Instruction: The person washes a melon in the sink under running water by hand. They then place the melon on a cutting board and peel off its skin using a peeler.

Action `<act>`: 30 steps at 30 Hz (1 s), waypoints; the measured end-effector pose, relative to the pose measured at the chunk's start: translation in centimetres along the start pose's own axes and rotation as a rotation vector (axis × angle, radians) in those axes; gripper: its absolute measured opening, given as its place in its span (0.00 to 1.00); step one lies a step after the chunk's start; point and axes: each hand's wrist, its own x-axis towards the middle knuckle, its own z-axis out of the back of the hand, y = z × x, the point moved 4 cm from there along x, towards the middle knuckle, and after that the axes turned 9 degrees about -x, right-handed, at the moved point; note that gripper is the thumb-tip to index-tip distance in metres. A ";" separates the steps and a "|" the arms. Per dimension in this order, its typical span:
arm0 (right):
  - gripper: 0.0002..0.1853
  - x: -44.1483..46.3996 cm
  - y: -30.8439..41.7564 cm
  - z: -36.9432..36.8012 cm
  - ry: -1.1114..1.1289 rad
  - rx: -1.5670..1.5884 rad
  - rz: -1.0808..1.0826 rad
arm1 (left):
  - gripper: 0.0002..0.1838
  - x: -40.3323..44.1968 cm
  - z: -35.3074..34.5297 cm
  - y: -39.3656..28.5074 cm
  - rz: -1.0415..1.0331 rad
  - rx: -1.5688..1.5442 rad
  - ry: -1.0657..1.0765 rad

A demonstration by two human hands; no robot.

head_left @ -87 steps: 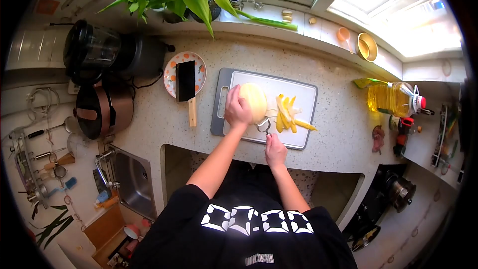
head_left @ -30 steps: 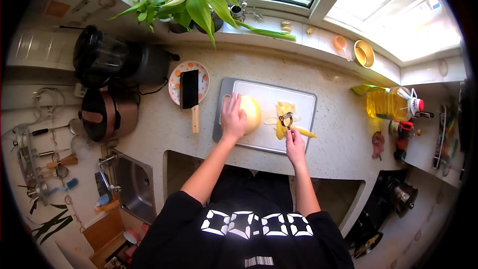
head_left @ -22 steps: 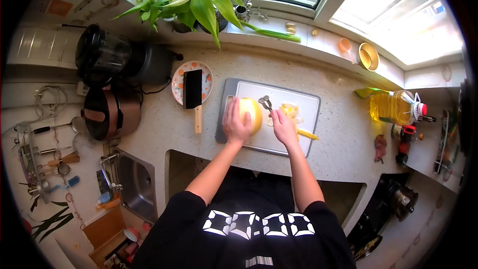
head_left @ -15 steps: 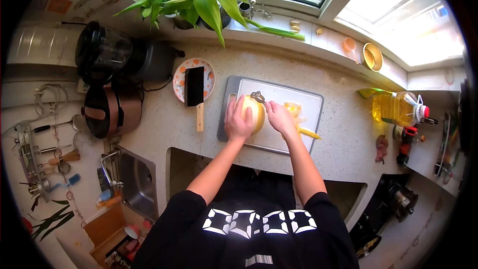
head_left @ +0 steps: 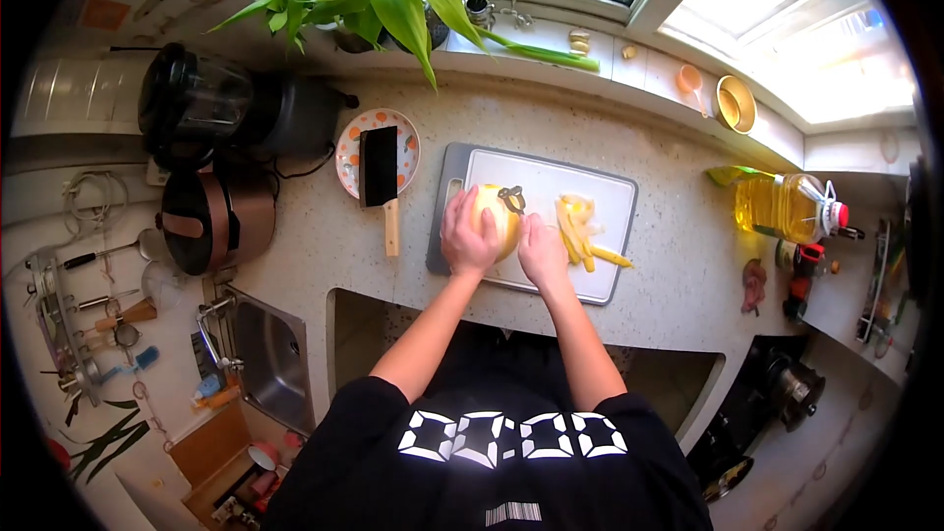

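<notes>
A round pale-yellow fruit or vegetable (head_left: 501,221) rests on the left half of the grey-edged white cutting board (head_left: 608,199). My left hand (head_left: 468,234) grips it from its left side, thumb over its near face. In my right hand (head_left: 541,252) is the handle of a metal peeler (head_left: 511,199), whose head lies against the upper right of the yellow surface. Yellow peel strips (head_left: 578,226) lie in a heap right of my right hand, one of them reaching the board's right edge.
A cleaver (head_left: 378,167) with a wooden handle lies across a spotted plate (head_left: 409,128), left of the board. Farther left are a blender (head_left: 197,98) and a rice cooker (head_left: 216,221). An oil bottle (head_left: 782,208) stands at the right. The sink (head_left: 267,359) is at lower left.
The peeler moved from over the peel heap leftward onto the yellow piece. Since the last earlier frame my right hand has come slightly down and left. My left hand keeps its hold.
</notes>
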 end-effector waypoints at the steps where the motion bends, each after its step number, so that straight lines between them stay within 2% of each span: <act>1: 0.22 -0.2 -0.1 0.0 -0.007 -0.005 -0.003 | 0.23 0.2 -0.1 0.2 0.010 -0.008 0.003; 9: 0.20 -3.2 -1.1 0.2 -0.002 0.004 -0.076 | 0.21 1.7 -0.5 0.4 0.088 0.009 0.028; 17: 0.19 -6.5 -1.2 -3.1 -0.025 0.048 -0.190 | 0.20 2.3 -0.5 0.1 0.162 0.041 0.049; 30: 0.17 -8.8 -1.3 -5.9 -0.087 0.120 -0.207 | 0.19 2.9 -1.0 0.6 0.208 0.078 0.008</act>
